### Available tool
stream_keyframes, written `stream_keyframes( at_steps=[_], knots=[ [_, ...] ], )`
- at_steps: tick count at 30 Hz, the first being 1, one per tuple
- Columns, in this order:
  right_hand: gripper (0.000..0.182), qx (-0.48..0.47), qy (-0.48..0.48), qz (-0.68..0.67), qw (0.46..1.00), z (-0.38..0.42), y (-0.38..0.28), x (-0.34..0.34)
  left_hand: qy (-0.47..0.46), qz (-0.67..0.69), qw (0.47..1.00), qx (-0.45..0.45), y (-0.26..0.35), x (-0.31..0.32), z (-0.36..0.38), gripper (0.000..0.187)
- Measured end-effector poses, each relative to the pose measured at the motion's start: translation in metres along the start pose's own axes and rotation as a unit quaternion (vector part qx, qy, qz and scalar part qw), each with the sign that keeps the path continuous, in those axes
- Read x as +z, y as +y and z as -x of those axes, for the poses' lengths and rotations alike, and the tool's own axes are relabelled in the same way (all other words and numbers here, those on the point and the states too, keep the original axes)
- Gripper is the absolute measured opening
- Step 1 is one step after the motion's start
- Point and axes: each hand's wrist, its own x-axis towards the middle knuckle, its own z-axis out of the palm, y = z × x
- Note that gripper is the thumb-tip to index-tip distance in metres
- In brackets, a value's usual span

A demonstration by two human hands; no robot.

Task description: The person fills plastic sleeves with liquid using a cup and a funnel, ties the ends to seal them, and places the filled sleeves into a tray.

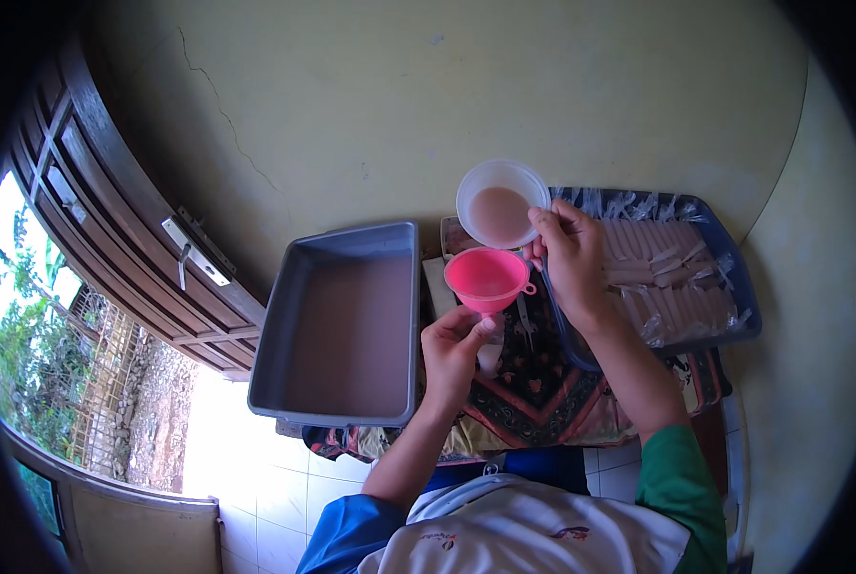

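My left hand (pixel 452 346) is closed around the neck of a pink funnel (pixel 486 278), which stands upright with its wide mouth up. Below the fingers hangs a small clear plastic bag (pixel 490 358); how it joins the spout is hidden by the hand. A translucent plastic cup (pixel 470 198) with pinkish-brown liquid in it is gripped by my right hand (pixel 570 251) on its right side. The cup is just above and behind the funnel, tilted towards me, and I cannot make out any liquid flowing.
On the left stands a grey basin (pixel 277 349) of the same brownish liquid. A dark blue tray (pixel 750 298) on the right holds many filled, tied plastic bags (pixel 653 251). Scissors (pixel 525 320) lie on the patterned cloth (pixel 552 397). A wooden door (pixel 151 206) stands open at left.
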Motion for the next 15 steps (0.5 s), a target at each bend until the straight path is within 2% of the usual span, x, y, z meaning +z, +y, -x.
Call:
stream_keyframes(
  at_steps=[10,15],
  knots=[
    [0.032,0.040,0.020,-0.094,0.995,0.009,0.012,0.000,0.044,-0.010,0.999,0.011,-0.001,-0.005,0.006,0.018],
    [0.032,0.044,0.079,-0.104,0.990,0.026,0.025,0.005,0.083,0.001,0.996,0.042,-0.013,-0.017,0.008,0.015]
  ],
)
